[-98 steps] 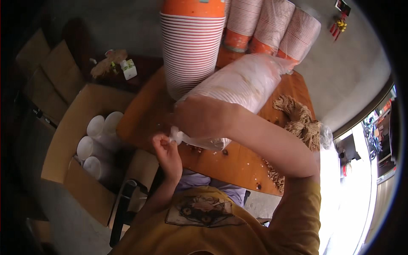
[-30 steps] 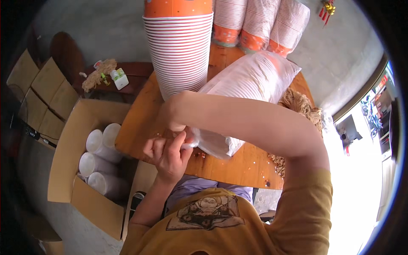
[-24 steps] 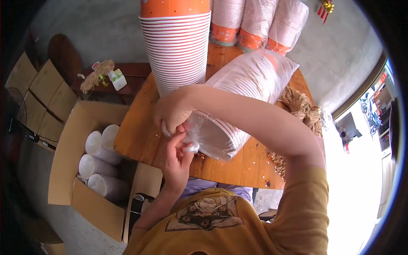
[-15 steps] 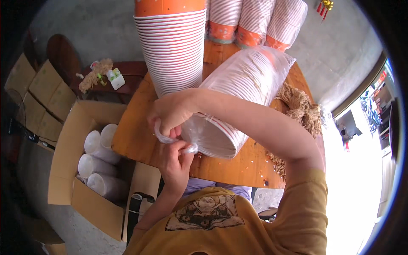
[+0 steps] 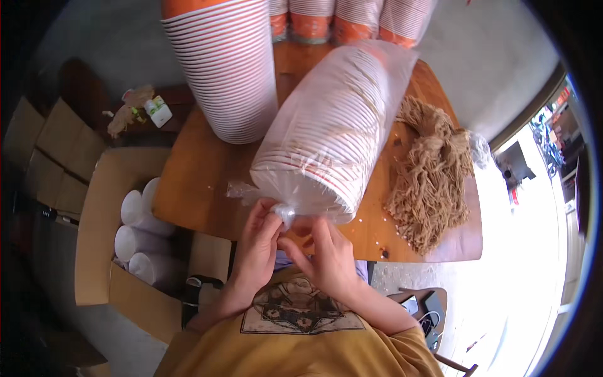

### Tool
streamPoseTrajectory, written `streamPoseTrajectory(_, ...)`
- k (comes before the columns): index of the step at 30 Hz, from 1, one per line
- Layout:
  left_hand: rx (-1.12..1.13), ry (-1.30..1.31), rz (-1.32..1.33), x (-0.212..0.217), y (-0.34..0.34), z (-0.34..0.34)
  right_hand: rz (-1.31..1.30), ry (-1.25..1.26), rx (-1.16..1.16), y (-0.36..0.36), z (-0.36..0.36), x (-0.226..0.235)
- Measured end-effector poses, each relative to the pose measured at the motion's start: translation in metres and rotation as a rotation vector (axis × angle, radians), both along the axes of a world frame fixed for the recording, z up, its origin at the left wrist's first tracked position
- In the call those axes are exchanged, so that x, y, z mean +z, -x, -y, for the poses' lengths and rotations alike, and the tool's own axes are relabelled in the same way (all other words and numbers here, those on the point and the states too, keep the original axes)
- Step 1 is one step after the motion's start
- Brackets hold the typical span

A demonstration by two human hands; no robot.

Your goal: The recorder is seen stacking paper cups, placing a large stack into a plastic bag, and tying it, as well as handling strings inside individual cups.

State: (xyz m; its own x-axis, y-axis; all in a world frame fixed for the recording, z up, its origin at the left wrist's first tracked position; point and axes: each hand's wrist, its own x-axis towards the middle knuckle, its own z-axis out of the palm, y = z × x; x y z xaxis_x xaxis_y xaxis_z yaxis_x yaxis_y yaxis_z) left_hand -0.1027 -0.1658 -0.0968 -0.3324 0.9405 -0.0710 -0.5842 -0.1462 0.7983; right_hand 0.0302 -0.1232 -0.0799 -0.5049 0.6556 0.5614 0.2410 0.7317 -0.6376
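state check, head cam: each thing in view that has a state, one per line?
Plastic bag: lying on its side on the table, full of stacked cups, its end gathered shut.
Left hand: fingers pinching the bag's twisted end.
Right hand: fingers at the same twist.
Cup stack: upright, unwrapped.
Cardboard box: open, holding wrapped cup stacks.

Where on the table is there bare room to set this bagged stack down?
Bare wood shows on the table at its left side, between the tall cup stack and the near edge. A thin strip lies between the bagged cups and the twine pile. The far end is crowded with cup stacks. Both hands, left hand and right hand, pinch the bag's end.
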Motion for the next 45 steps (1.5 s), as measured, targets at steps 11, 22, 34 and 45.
streamPoseTrajectory(11,-0.204,0.005,-0.016,0.004,-0.035,-0.009,-0.146,0.197,-0.236,-0.033,-0.018,-0.018)
streamPoseTrajectory(22,-0.433,0.02,0.039,0.002,-0.047,-0.015,-0.46,0.323,-0.258,-0.054,-0.002,-0.028)
streamPoseTrajectory(34,-0.311,-0.068,-0.633,-0.005,-0.05,-0.005,-0.14,0.294,-0.356,-0.055,0.007,-0.004)
streamPoseTrajectory(45,-0.074,-0.376,-1.127,-0.024,-0.052,-0.011,-0.342,0.678,-0.204,-0.061,0.004,-0.019)
